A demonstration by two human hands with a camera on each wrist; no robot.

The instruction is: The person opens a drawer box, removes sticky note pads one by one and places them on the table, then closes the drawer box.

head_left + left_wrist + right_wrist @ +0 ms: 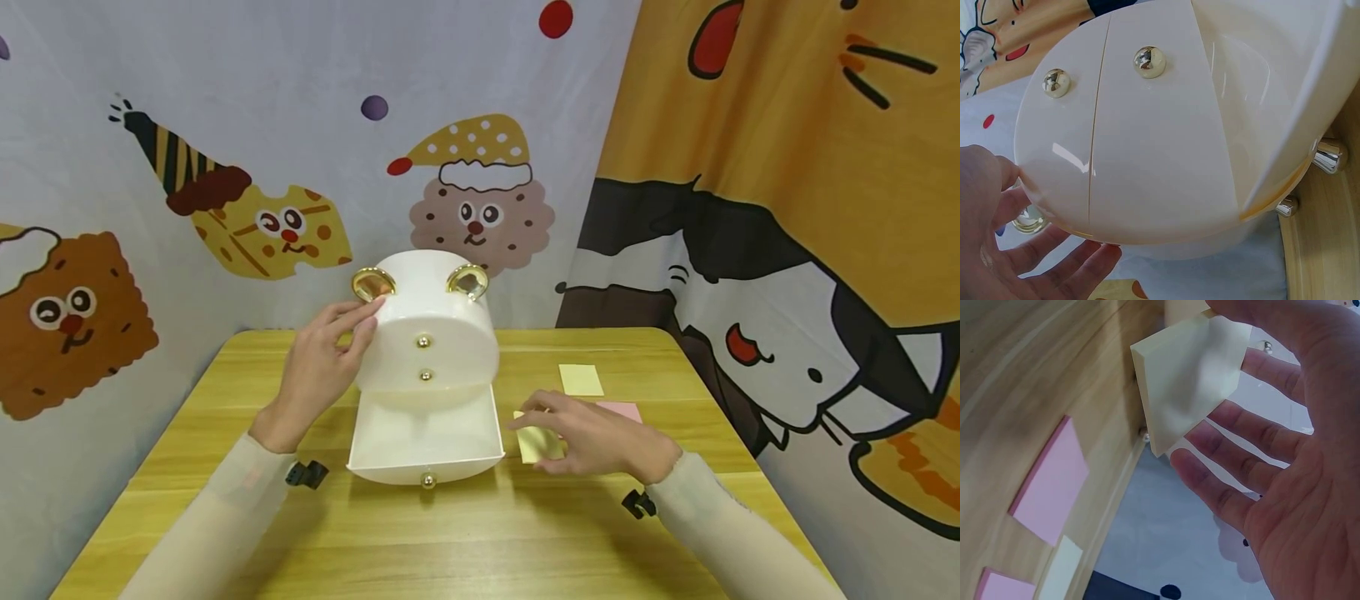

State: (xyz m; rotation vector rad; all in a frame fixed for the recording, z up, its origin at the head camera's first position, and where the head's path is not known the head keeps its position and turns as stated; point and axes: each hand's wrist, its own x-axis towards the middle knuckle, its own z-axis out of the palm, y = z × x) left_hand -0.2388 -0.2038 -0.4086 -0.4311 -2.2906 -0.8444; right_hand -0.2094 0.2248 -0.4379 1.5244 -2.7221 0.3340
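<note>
A white rounded drawer box [435, 292] with two gold ears and small gold knobs stands on the table. Its lowest drawer [427, 477] is pulled out, and the inside I can see is bare white. My left hand [318, 367] touches the box's side below one ear, fingers loosely extended along the rim in the left wrist view. To the right of the drawer, my right hand [596, 433] pinches a pale yellow sticky note pad [1188, 381] by its edges, between thumb and fingertips. The right wrist view shows that pad tilted.
Behind the right hand lie another yellow pad [581, 380] and a pink pad [622, 410]; the right wrist view shows a second pink pad [1007, 587]. The wooden table [480, 542] meets a cartoon-printed cloth [300, 67] at the back and right.
</note>
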